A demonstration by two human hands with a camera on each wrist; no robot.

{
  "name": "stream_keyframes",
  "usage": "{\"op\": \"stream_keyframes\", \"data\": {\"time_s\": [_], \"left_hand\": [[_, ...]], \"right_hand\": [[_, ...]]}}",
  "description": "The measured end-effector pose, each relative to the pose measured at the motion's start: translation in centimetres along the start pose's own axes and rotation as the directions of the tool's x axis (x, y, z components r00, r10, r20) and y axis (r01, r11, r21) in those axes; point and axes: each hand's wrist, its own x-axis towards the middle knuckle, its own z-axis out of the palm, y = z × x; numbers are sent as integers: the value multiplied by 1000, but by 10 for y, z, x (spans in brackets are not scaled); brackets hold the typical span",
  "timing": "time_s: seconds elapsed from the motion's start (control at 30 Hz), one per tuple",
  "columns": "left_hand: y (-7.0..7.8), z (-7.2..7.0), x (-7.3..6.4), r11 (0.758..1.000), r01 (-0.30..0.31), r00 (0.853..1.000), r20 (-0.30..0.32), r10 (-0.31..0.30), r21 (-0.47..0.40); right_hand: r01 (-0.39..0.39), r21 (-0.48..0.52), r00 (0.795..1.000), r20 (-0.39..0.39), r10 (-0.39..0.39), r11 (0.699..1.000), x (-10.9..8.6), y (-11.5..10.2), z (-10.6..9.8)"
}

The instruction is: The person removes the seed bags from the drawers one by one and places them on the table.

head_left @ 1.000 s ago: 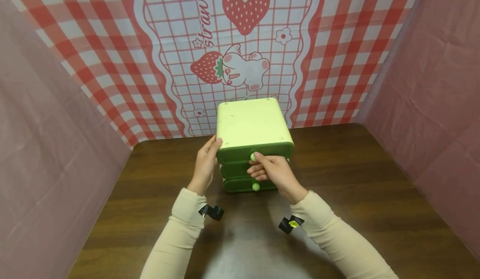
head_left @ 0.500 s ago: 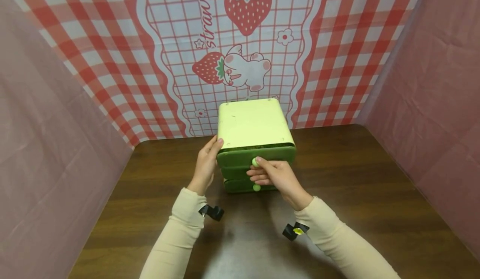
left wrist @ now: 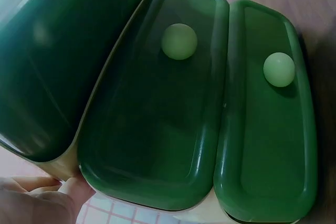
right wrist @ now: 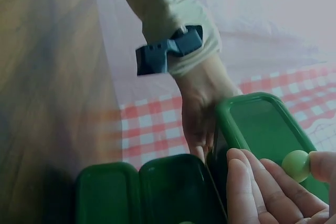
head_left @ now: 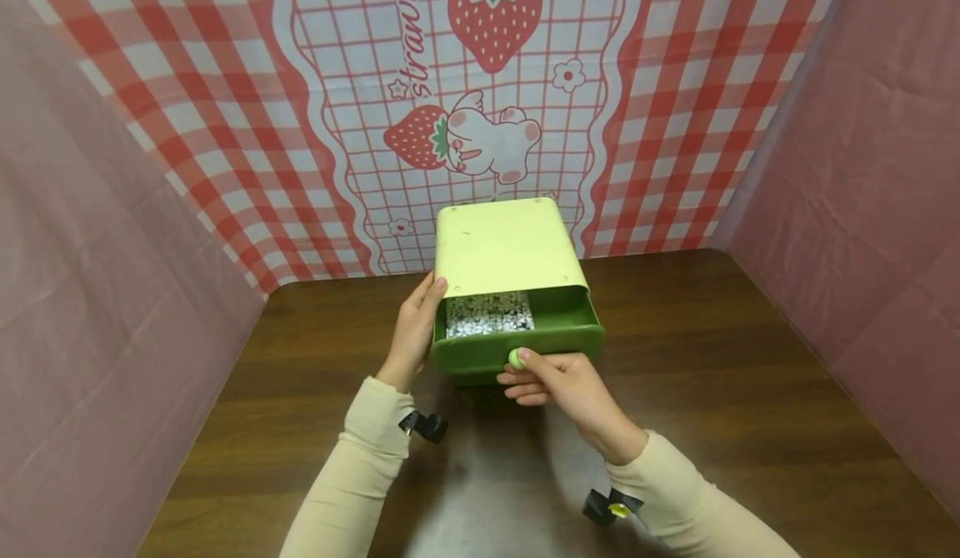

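A small cabinet with a pale yellow-green top [head_left: 510,245] and green drawers stands in the middle of the table. Its top drawer [head_left: 555,343] is pulled out partway, showing a black-and-white patterned item [head_left: 489,314] on the left inside. My right hand [head_left: 573,391] pinches the round light-green knob [right wrist: 296,165] of that drawer, the other fingers stretched out below it. Against the cabinet's left side rests my left hand [head_left: 411,329], its thumb near the top front corner. In the left wrist view, the middle drawer [left wrist: 152,114] and bottom drawer [left wrist: 268,129] are closed.
The brown wooden table [head_left: 300,408] reaches back to a red-and-white checked strawberry cloth [head_left: 660,124]. Pink cloth walls [head_left: 862,191] rise on both sides. A black wrist camera [head_left: 429,426] sits on the left sleeve, another on the right.
The top drawer was closed one second ago and has slid out toward me with my right hand on its knob, exposing the patterned item. My left hand has stayed at the cabinet's side.
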Motion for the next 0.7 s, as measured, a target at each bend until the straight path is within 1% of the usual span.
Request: {"op": "stream_keyframes", "data": {"time_s": [0.07, 0.2, 0.3, 0.47, 0.53, 0.7], "left_hand": [[-1, 1, 0, 1000, -1, 1000, -7, 1, 9], [-2, 1, 0, 999, 25, 1000, -1, -25, -31], [-2, 2, 0, 998, 39, 999, 4, -39, -39], [1, 2, -2, 1000, 26, 999, 23, -25, -15], [3, 2, -2, 999, 29, 999, 31, -28, -27], [3, 2, -3, 998, 37, 999, 26, -35, -53]], "right_hand": [[0, 8, 1000, 4, 0, 1000, -5, 1, 1], [1, 19, 1000, 11, -2, 1000, -15, 4, 4], [6, 22, 1000, 19, -7, 1000, -21, 8, 5], [24, 20, 999, 22, -25, 1000, -28, 14, 6], [31, 18, 999, 24, -31, 999, -30, 16, 7], [24, 26, 999, 36, -24, 999, -37, 23, 9]]}}
